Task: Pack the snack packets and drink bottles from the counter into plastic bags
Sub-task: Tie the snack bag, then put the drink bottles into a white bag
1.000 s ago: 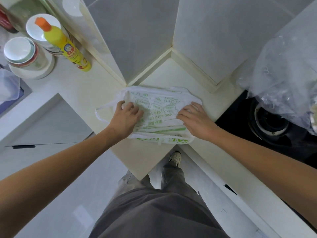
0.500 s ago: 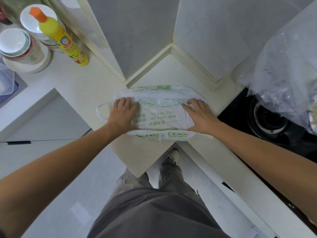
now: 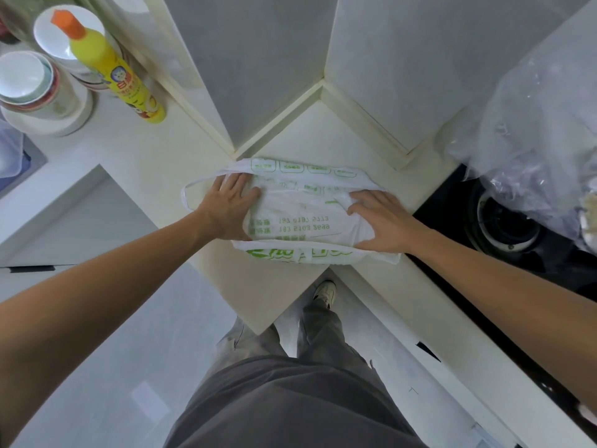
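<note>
A white plastic bag (image 3: pixel 303 218) with green print lies flat on the cream counter (image 3: pixel 323 134) in the corner, its handle loops trailing to the left. My left hand (image 3: pixel 231 208) presses flat on the bag's left end with straight fingers. My right hand (image 3: pixel 379 221) rests on the right end, its fingers bent and bunching the plastic a little. No snack packets or drink bottles show on the counter.
A yellow bottle (image 3: pixel 109 69) with an orange cap stands at the back left beside stacked white bowls (image 3: pixel 35 85). A black gas hob (image 3: pixel 504 227) lies to the right, with a crumpled clear plastic bag (image 3: pixel 542 130) over it. The counter's front corner juts toward my legs.
The bag has been flattened and spread wider. My left hand's fingers went from curled to straight, and both hands slid outward toward the bag's ends.
</note>
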